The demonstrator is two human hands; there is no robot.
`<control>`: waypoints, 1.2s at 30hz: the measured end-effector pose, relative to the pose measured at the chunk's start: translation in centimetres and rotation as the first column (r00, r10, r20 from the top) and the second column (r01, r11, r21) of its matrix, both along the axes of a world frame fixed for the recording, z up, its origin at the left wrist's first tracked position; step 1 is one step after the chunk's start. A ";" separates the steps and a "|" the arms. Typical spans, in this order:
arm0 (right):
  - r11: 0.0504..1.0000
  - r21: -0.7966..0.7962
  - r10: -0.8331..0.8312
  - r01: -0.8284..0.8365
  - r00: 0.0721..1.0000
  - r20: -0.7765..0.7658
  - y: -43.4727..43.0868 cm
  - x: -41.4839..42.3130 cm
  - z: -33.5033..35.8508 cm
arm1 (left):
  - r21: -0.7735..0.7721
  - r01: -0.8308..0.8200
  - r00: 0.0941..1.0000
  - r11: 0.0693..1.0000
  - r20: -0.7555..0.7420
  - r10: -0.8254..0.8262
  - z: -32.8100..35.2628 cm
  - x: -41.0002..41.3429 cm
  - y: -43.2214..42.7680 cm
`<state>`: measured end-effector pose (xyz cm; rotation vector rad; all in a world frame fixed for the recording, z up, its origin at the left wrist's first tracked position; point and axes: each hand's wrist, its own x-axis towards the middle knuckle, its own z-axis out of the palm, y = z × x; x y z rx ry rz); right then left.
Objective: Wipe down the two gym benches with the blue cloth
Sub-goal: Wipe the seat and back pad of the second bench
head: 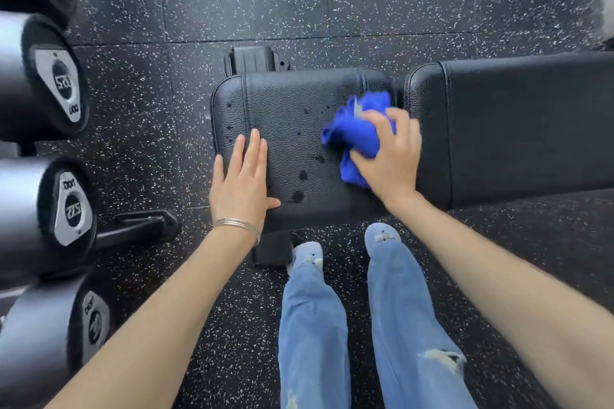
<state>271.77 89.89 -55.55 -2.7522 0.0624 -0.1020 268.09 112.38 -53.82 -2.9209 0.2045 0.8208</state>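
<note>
Head view: the blue cloth (357,139) is gripped, bunched, by the right hand (390,158) at the seat pad's (289,106) 3 o'clock. The left hand (242,176) is laid flat at 8 o'clock. Droplets (302,175) toward 6 o'clock may be missed by so small a wad.

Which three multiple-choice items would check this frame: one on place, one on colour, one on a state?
1. Where is the left hand? A) flat on the seat pad B) raised in the air C) behind the person's back
2. What colour is the cloth? A) red B) blue C) white
3. What is the right hand doing? A) lying open B) gripping the cloth C) hanging idle

Answers: 1 A, its straight fingers lie on the pad's left part; 2 B, the bunched cloth is bright blue; 3 B, its fingers curl round the cloth on the pad.
</note>
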 end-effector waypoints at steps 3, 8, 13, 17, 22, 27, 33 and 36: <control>0.989 -0.031 0.144 -0.144 0.990 -0.007 -1.9 -9.2 -0.5 | -0.016 -0.014 1.000 1.000 -0.011 0.014 0.2 0.0 -0.1; 0.939 -0.079 0.338 -0.335 0.941 0.030 -3.3 -9.2 -0.5 | -0.021 -0.018 1.000 1.000 -0.015 0.017 0.2 -0.1 -0.1; 0.989 -0.049 0.137 -0.139 0.990 -0.038 0.2 4.6 0.3 | -0.015 -0.043 0.999 0.999 -0.029 0.042 0.2 0.0 -0.4; 0.992 -0.108 -0.084 0.064 0.978 -0.189 3.3 13.9 -0.1 | 0.015 -0.063 0.998 0.998 -0.027 0.063 0.1 -0.1 -0.8; 0.966 -0.194 0.135 -0.171 0.974 -0.183 6.5 12.2 0.3 | 0.026 -0.068 0.997 0.997 -0.033 0.069 0.4 -0.1 -1.0; 0.725 -0.063 0.688 -0.686 0.726 0.018 2.6 3.9 0.7 | 0.054 -0.073 0.995 0.996 -0.061 0.076 0.4 0.0 -1.0; 0.531 -0.154 0.846 -0.834 0.533 0.029 -4.9 4.6 0.5 | 0.020 -0.104 0.994 0.994 -0.044 0.105 0.3 -0.3 -0.9; 0.859 -0.082 0.502 -0.505 0.863 -0.056 -1.7 8.1 0.8 | -0.002 -0.119 0.992 0.993 -0.031 0.119 0.2 -0.3 -0.9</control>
